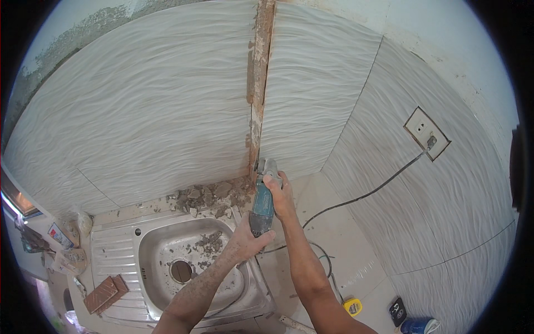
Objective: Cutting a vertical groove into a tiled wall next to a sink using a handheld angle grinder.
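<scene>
Both hands gripping teal angle grinder, left hand fingers wrapped round its rear, right hand closed near head, disc hidden against rough mortar joint, wavy-ribbed tiles, rubble at steel sink's back edge

teal grinder – white wavy tiles

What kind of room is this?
Probably a kitchen being redone. A steel sink holds rubble, wavy white wall tiles show a chipped-out joint, and both hands, left hand and right hand, hold a teal power grinder.
</scene>
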{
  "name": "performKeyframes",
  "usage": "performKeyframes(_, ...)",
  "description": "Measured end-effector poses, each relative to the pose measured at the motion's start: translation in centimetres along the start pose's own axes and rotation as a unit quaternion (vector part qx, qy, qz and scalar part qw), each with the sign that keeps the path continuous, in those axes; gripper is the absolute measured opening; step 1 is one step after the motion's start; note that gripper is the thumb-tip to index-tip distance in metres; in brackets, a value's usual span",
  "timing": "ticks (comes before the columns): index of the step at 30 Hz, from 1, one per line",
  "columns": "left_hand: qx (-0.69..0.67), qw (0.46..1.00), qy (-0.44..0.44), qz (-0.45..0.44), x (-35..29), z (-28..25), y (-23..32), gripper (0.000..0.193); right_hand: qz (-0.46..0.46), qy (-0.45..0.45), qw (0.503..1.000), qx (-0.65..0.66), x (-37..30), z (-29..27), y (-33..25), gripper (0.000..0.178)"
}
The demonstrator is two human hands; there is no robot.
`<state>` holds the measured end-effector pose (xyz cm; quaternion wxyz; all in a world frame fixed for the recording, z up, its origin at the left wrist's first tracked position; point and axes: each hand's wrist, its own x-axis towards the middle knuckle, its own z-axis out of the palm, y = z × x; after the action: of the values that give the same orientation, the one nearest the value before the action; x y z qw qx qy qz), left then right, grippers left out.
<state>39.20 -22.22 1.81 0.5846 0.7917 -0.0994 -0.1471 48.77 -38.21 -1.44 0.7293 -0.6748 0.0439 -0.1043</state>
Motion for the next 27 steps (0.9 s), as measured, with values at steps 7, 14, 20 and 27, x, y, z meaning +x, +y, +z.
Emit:
performKeyframes(7, 0.002, 1.000, -0.010, -0.025, -0.1, 0.0, 0.3, 0.077, -0.007, -0.012, 1.000, -0.002, 0.3, -0.3, 0.1, 0.093)
performKeyframes(14, -0.013, 1.000, -0.013, -0.020, -0.1, -0.3, 0.8, 0.078, -0.003, -0.002, 1.000, 0.002, -0.3, 0.2, -1.3, 0.091)
performKeyframes(20, -0.017, 1.000, -0.012, -0.007, 0.0, -0.1, 0.2, 0.077, -0.010, 0.003, 1.000, 0.000, -0.2, 0.1, -1.1, 0.090)
performKeyframes(27, -0.022, 0.999, -0.020, -0.016, -0.3, -0.4, 1.1, 0.077, -0.019, 0.020, 1.000, -0.008, -0.6, 0.4, -1.8, 0.090)
